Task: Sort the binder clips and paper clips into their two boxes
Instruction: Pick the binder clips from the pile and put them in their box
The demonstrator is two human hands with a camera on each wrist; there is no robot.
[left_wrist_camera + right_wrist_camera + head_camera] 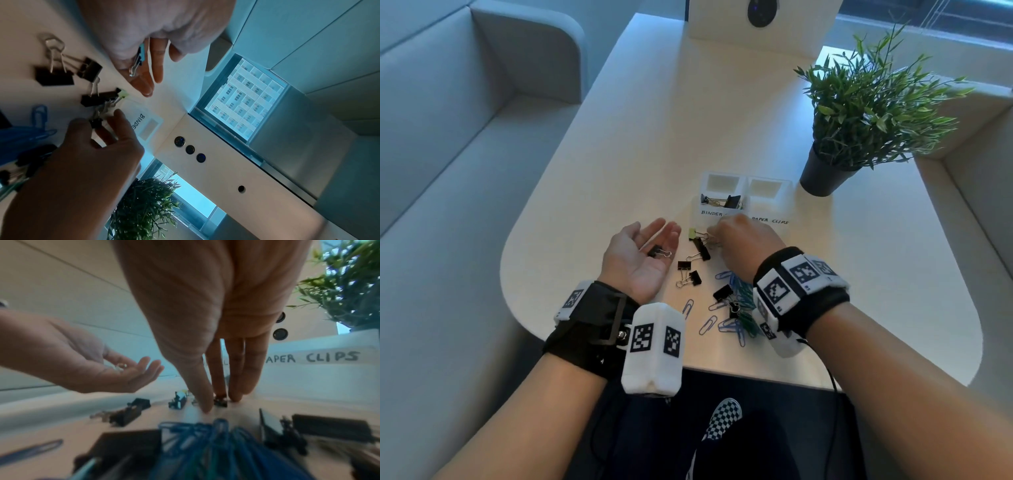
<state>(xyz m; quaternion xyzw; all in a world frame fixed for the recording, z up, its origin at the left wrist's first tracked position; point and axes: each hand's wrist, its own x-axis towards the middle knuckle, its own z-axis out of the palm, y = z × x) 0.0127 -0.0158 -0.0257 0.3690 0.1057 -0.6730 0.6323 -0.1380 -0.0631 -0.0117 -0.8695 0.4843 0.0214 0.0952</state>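
Observation:
My left hand (650, 246) lies palm up with straight fingers just above the table, and a black binder clip (659, 253) rests loose in its palm. My right hand (736, 236) points down in front of the boxes. Its thumb and fingers (205, 407) pinch a small black binder clip (221, 402) that sits on the table. The left box (722, 186), labelled BINDER, holds a few binder clips. The right box (768, 192), labelled PAPER CLIPS (329, 357), looks empty. Several loose black binder clips (690, 274) and a green one (692, 233) lie between my hands.
Blue paper clips (732, 325) are heaped with more binder clips under my right wrist near the table's front edge. A potted plant (822, 174) stands right of the boxes. A grey sofa (448, 154) runs along the table's left side.

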